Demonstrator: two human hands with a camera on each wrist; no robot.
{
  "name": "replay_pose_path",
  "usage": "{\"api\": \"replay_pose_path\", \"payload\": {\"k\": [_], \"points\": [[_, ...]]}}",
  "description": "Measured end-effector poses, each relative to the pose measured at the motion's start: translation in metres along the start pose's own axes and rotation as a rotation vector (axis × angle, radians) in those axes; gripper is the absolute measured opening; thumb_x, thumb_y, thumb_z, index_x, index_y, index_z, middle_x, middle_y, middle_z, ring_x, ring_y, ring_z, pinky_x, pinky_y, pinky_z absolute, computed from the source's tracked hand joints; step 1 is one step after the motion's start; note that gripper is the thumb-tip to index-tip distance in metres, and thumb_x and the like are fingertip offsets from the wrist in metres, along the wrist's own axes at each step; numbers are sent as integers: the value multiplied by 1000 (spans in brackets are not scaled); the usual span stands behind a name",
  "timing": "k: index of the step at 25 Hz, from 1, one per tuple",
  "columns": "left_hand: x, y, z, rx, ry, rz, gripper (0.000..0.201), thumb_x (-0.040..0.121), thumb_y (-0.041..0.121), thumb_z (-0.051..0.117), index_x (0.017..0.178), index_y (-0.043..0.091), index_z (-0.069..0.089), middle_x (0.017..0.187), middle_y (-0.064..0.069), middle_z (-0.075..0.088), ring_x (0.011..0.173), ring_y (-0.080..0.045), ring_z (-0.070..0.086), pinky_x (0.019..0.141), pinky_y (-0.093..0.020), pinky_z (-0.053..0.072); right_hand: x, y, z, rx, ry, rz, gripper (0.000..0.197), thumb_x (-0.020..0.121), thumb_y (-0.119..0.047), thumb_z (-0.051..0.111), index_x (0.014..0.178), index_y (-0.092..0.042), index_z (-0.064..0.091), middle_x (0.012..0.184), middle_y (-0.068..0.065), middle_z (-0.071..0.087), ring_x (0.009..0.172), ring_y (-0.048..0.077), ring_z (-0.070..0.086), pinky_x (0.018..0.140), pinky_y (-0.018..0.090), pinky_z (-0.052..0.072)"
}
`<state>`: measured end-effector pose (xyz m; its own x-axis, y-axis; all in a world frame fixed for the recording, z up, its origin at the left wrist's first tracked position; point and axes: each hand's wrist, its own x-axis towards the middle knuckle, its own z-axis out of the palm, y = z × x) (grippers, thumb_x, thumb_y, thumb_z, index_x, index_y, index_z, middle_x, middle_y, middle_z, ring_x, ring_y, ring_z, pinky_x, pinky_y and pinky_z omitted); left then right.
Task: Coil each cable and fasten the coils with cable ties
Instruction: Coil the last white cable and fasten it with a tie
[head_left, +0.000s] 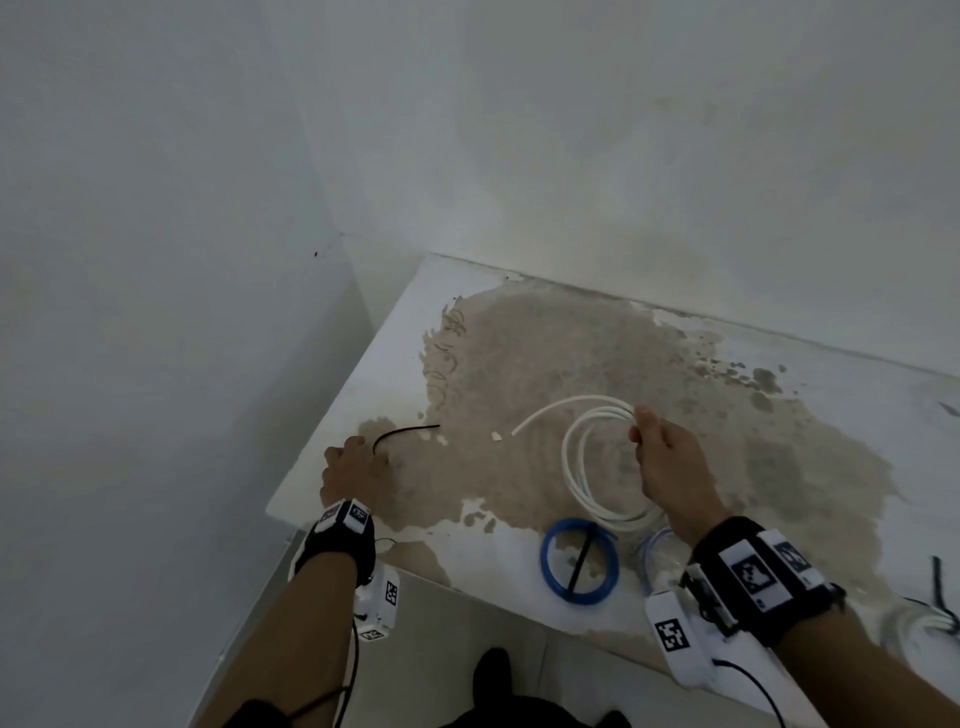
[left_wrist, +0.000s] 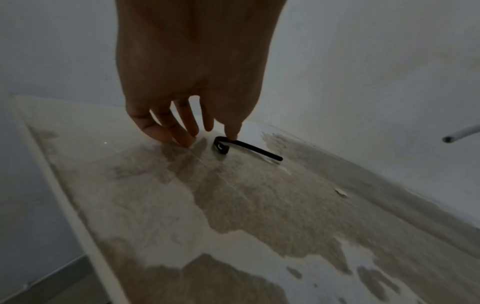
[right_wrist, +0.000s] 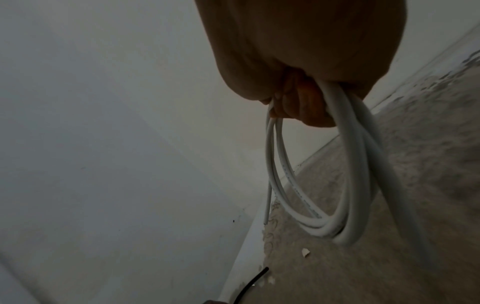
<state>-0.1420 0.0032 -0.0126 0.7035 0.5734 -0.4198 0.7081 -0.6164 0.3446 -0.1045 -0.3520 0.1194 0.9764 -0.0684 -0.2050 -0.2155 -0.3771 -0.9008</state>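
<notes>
A white cable (head_left: 574, 467) is looped into a coil of a few turns, its free end (head_left: 514, 431) curving out to the left above the table. My right hand (head_left: 667, 457) grips the coil at its upper right; in the right wrist view the fingers (right_wrist: 298, 105) curl round the white cable (right_wrist: 359, 185), which hangs below them. A black cable tie (head_left: 408, 430) lies bent on the table near the left edge. My left hand (left_wrist: 210, 129) reaches down with straight fingers, one fingertip (left_wrist: 232, 134) touching the black cable tie (left_wrist: 249, 147) at its bend.
A blue coil (head_left: 579, 561) fastened with a black tie lies near the front edge, a clear coil (head_left: 655, 553) beside it under my right wrist. More cables (head_left: 935, 608) sit at far right. The worn white table (head_left: 374, 358) stands in a corner, walls behind and left.
</notes>
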Motion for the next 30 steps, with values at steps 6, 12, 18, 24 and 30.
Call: {"api": "replay_pose_path", "payload": {"k": [6,12,18,24,30], "points": [[-3,18,-3,-38,11,-37,27,98,32,52,107,8,61,116,-18,55,94,-38,61,75,-38,47,0,4,-2,-7,29,-1,48,108,-38,38,71,-10,49,51,0,34,35,4,29,44,24,28],[-68,73,-4,-247,-123,305,20,91,15,65,76,12,52,70,-5,67,68,-22,67,62,-33,51,10,15,-10,-82,129,-30,44,107,-43,37,72,-19,52,60,-1,47,53,13,43,56,27,34],[-141,168,-6,-420,-513,387,10,92,14,63,85,7,61,76,-8,70,50,-8,65,53,-22,53,5,10,-32,-97,167,-203,40,107,-38,39,78,-13,54,62,-2,46,53,6,41,52,21,32],[-173,222,-1,-736,-451,283,14,92,13,62,82,3,63,69,-10,68,52,-9,63,50,-19,52,-15,8,-69,-181,235,-384,43,104,-43,36,80,-10,49,57,-5,38,51,11,36,48,24,27],[-202,239,4,-846,-506,258,12,91,7,64,80,2,65,64,-8,68,48,-6,62,51,-18,53,-21,18,-103,-189,276,-366,44,101,-51,33,77,-16,47,58,-3,38,49,9,32,49,28,26]]}}
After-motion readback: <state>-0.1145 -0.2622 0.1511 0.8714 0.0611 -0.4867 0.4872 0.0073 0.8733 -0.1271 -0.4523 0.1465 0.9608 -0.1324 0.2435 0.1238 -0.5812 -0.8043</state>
